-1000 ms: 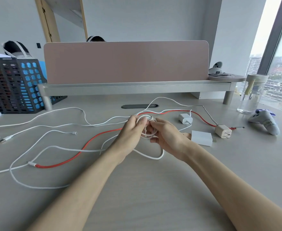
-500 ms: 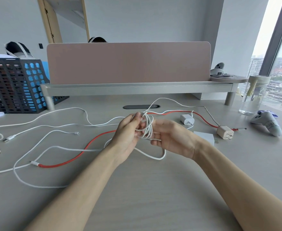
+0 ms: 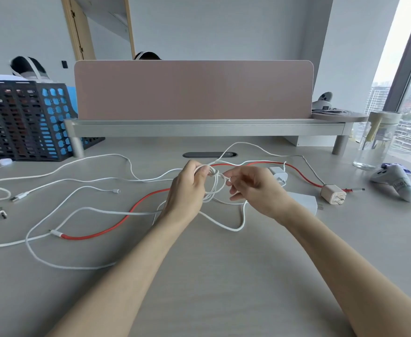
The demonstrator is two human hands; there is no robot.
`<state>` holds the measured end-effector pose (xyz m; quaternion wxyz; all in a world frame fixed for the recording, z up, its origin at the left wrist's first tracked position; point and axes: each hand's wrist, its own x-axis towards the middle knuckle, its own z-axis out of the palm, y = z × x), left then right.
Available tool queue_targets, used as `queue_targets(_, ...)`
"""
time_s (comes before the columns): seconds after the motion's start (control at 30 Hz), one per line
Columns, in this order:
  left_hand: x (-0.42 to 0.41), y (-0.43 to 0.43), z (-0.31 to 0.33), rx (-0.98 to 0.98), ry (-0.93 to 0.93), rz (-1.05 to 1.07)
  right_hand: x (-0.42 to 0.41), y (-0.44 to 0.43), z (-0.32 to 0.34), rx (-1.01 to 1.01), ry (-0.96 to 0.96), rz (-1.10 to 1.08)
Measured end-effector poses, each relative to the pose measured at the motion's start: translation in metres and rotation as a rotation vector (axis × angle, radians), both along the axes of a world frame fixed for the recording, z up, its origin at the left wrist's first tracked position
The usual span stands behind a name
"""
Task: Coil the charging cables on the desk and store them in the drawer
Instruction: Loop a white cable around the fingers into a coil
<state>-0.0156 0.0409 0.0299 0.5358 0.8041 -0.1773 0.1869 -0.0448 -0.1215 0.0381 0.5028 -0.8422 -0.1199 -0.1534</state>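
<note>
White cable coil: held between your hands, several loops gathered together, with a slack tail trailing down onto the tabletop.
Left hand: your fingers curl round the top of the coil, gripping the loops.
Right hand: your thumb and forefinger pinch a strand at the coil's right edge.
Red cable: lies loose on the tabletop — it runs behind your hands.
Beige plug: right of your hands — resting on the tabletop.
</note>
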Motion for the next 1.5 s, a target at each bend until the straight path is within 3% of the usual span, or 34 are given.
queue_targets(0.13, 0.0, 0.0, -0.004, 0.098, -0.09, 0.121, -0.005, 0.001, 0.008, 0.061, 0.053, 0.004)
queue_targets(0.37, 0.0, 0.002, -0.008, 0.245, -0.329, 0.229, -0.013, 0.006, 0.011, 0.541, 0.332, 0.219)
queue_targets(0.6, 0.0, 0.0, -0.01, 0.445, -0.498, 0.296, -0.013, 0.007, 0.011, 0.631, 0.43, 0.181)
queue_targets(0.8, -0.003, 0.001, -0.008, 0.428, -0.478, 0.211, -0.015, 0.002, 0.016, 0.786, 0.606, 0.212)
queue_targets(0.93, -0.003, -0.002, -0.014, 0.365, -0.381, 0.101, -0.014, 0.009, 0.009, 0.652, 0.545, 0.231)
queue_targets(1.07, -0.005, -0.004, -0.01, 0.17, -0.239, -0.052, -0.013, 0.01, 0.006, 0.426, 0.394, 0.122)
queue_targets(1.3, 0.005, -0.004, -0.007, -0.011, -0.061, -0.226, -0.008, 0.016, 0.001, 0.319, 0.101, 0.023)
queue_targets(1.5, 0.003, -0.014, -0.009, -0.01, -0.057, -0.207, 0.001, 0.012, -0.011, 0.106, -0.05, -0.171)
